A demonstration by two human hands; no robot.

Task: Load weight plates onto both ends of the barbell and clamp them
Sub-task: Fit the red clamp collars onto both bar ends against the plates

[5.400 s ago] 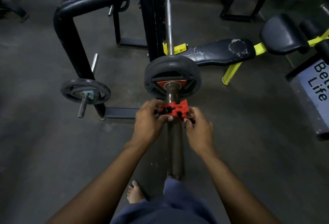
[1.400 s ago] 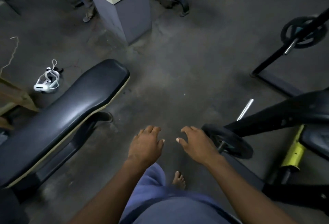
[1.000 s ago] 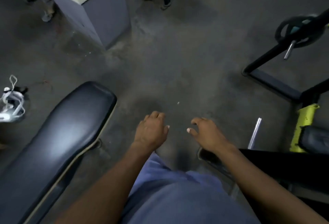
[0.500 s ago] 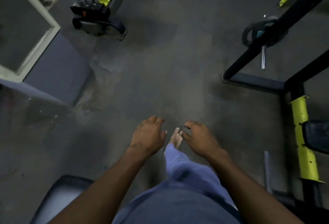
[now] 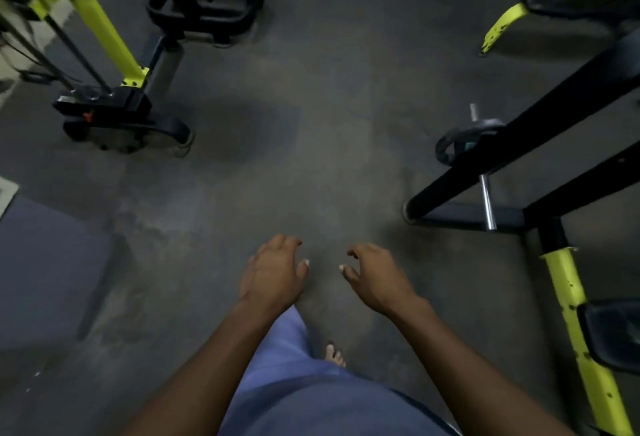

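Observation:
My left hand (image 5: 273, 276) and my right hand (image 5: 375, 276) hang in front of me over the dark gym floor, fingers loosely apart, holding nothing. A small black weight plate (image 5: 462, 141) sits on a chrome storage peg (image 5: 486, 200) of the black rack frame (image 5: 526, 137) at the right, well beyond my right hand. The barbell and the red clamp are out of view.
A yellow-and-black machine base (image 5: 114, 113) stands at the left rear. A yellow post (image 5: 581, 331) and a black pad (image 5: 613, 338) are at the right. Another yellow-legged bench (image 5: 554, 5) is far right. A blue-grey block (image 5: 45, 262) sits at the left.
I have let go of the red clamp on the barbell, turned away and walked across the floor. The bench at the left has left view; the rack with its plate has come nearer.

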